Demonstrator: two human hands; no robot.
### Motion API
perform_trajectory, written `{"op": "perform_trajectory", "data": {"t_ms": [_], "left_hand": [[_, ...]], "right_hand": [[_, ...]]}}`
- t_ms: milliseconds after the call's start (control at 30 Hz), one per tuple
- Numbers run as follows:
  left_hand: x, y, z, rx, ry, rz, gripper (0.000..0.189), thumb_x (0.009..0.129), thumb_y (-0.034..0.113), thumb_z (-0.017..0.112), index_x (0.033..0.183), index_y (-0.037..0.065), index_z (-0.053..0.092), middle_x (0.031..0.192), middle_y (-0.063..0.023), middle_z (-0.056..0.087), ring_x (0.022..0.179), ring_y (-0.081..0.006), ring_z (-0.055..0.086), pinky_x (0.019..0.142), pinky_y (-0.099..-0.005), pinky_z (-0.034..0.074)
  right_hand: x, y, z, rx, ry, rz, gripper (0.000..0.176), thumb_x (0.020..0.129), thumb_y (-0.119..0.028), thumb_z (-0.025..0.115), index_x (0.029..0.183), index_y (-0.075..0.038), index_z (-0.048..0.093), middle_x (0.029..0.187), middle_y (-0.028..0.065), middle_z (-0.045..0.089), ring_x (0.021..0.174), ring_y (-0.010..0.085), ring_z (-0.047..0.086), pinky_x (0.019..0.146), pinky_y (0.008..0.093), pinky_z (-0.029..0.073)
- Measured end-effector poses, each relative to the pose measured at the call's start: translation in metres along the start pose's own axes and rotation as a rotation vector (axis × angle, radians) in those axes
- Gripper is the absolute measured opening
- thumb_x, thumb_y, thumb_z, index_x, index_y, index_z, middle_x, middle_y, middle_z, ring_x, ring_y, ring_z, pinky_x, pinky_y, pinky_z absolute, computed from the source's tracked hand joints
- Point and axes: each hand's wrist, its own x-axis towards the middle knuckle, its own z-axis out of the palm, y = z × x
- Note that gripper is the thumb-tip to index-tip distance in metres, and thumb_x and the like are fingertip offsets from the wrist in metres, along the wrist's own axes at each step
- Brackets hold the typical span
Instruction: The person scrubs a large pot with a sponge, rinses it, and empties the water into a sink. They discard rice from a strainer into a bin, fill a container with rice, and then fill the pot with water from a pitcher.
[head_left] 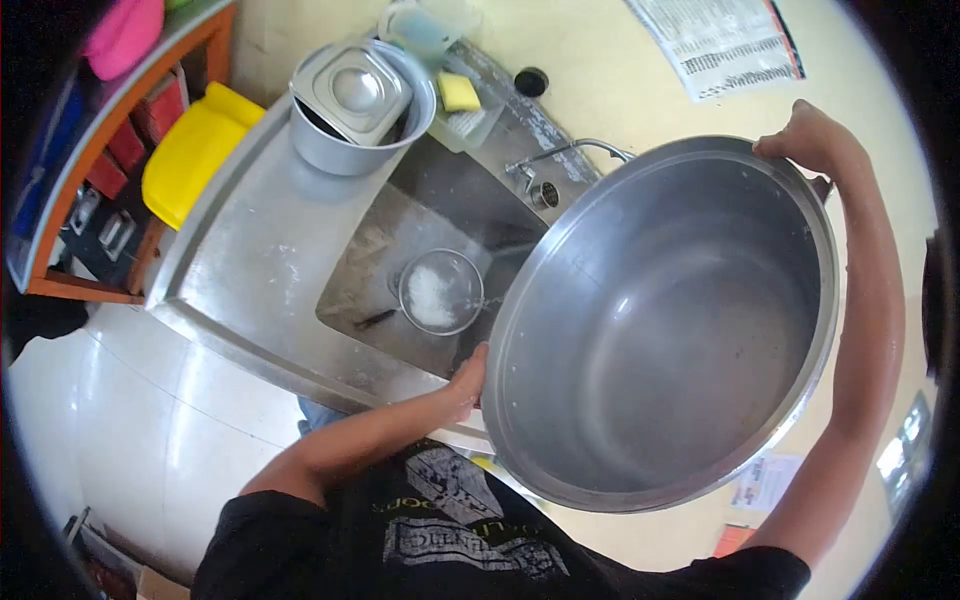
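A large grey metal pot (680, 330) is tilted toward me over the right side of the sink, its inside bare and wet-looking. My left hand (465, 385) is closed on its near left side, partly hidden behind the pot. At the far right rim, by a side handle, my right hand (805, 138) grips the pot with the thumb over the edge. Down in the sink basin (370, 250) sits a round strainer (462, 275) with a dark handle, a white clump lying in it.
On the steel drainboard (245, 240) stands a round aluminium pot (340, 155) with a square metal lid (355, 90) in it. A yellow sponge (458, 92) and a thin faucet (560, 152) are along the back. Left of the sink are a yellow plastic piece (195, 150) and an orange-framed rack (90, 285).
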Motion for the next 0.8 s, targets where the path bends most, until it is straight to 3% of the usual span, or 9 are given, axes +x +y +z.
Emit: {"op": "perform_trajectory", "data": {"t_ms": [100,133,233,300,400,467,600,733,800], "left_hand": [[-0.020,-0.006,0.015,0.143,-0.153,0.038,0.067,0.097,0.053,0.016,0.127,0.004,0.051,0.119,-0.0163,0.058,0.108,-0.0286,0.058,0.089,-0.0464,0.048],[0.002,-0.026,0.012,0.227,-0.146,0.177,0.069,0.096,0.056,0.016,0.131,0.005,0.047,0.126,-0.0156,0.054,0.117,-0.0290,0.052,0.093,-0.0482,0.045],[-0.036,-0.027,0.023,0.304,0.041,0.270,0.070,0.093,0.063,0.017,0.142,0.016,0.036,0.141,-0.0115,0.041,0.130,-0.0293,0.037,0.103,-0.0435,0.034],[-0.038,-0.044,0.014,0.390,0.237,0.434,0.068,0.095,0.057,0.022,0.134,0.007,0.047,0.131,-0.0141,0.051,0.123,-0.0262,0.046,0.103,-0.0369,0.033],[-0.102,-0.053,0.011,0.367,0.449,0.455,0.072,0.089,0.062,0.031,0.124,0.004,0.057,0.120,-0.0155,0.059,0.114,-0.0268,0.054,0.097,-0.0366,0.040],[-0.115,-0.068,-0.008,0.285,0.610,0.469,0.074,0.083,0.065,0.040,0.112,0.001,0.063,0.111,-0.0187,0.062,0.104,-0.0273,0.059,0.086,-0.0376,0.047],[-0.201,-0.100,-0.044,0.089,0.733,0.768,0.069,0.083,0.062,0.049,0.123,0.006,0.056,0.109,-0.0116,0.055,0.094,-0.0242,0.048,0.077,-0.0432,0.045],[-0.330,-0.132,-0.029,-0.083,1.102,0.962,0.069,0.079,0.060,0.054,0.108,-0.001,0.064,0.099,-0.0168,0.061,0.090,-0.0264,0.055,0.078,-0.0399,0.044],[-0.374,-0.155,-0.056,-0.190,1.210,1.044,0.068,0.078,0.060,0.056,0.106,-0.002,0.063,0.084,-0.0119,0.057,0.073,-0.0209,0.048,0.066,-0.0343,0.040]], "right_hand": [[0.017,0.097,0.082,0.120,0.190,-0.141,0.060,0.065,-0.026,0.075,0.106,0.014,0.059,0.099,0.0317,0.062,0.088,0.0351,0.066,0.075,0.0346,0.051],[0.041,0.122,0.119,0.053,0.606,-0.835,0.057,0.067,-0.022,0.074,0.109,0.012,0.055,0.098,0.0264,0.063,0.082,0.0331,0.064,0.075,0.0352,0.050],[-0.096,0.115,0.088,0.187,0.024,-0.014,0.062,0.072,-0.045,0.071,0.089,0.014,0.063,0.077,0.0263,0.064,0.067,0.0291,0.066,0.064,0.0400,0.054],[-0.126,0.132,0.112,0.350,-0.141,0.139,0.059,0.072,-0.044,0.071,0.090,0.011,0.065,0.084,0.0269,0.066,0.072,0.0297,0.067,0.067,0.0417,0.051],[-0.152,0.151,0.176,0.650,-0.077,-0.050,0.046,0.077,-0.039,0.067,0.099,0.001,0.068,0.092,0.0223,0.068,0.090,0.0303,0.066,0.077,0.0394,0.050],[-0.143,0.148,0.249,1.104,0.084,-0.040,0.069,0.072,-0.036,0.073,0.113,0.014,0.048,0.094,0.0223,0.061,0.083,0.0342,0.062,0.077,0.0415,0.049],[-0.186,0.105,0.269,1.002,0.257,-0.143,0.047,0.076,-0.035,0.068,0.096,0.007,0.058,0.085,0.0152,0.056,0.088,0.0271,0.056,0.081,0.0395,0.044],[-0.251,0.037,0.241,1.196,0.274,-0.285,0.068,0.078,-0.044,0.070,0.117,0.009,0.052,0.116,0.0259,0.055,0.106,0.0327,0.056,0.088,0.0386,0.045],[-0.270,-0.008,0.236,1.345,0.345,-0.254,0.064,0.074,-0.040,0.073,0.109,0.010,0.057,0.103,0.0225,0.062,0.090,0.0292,0.062,0.078,0.0376,0.049]]}}
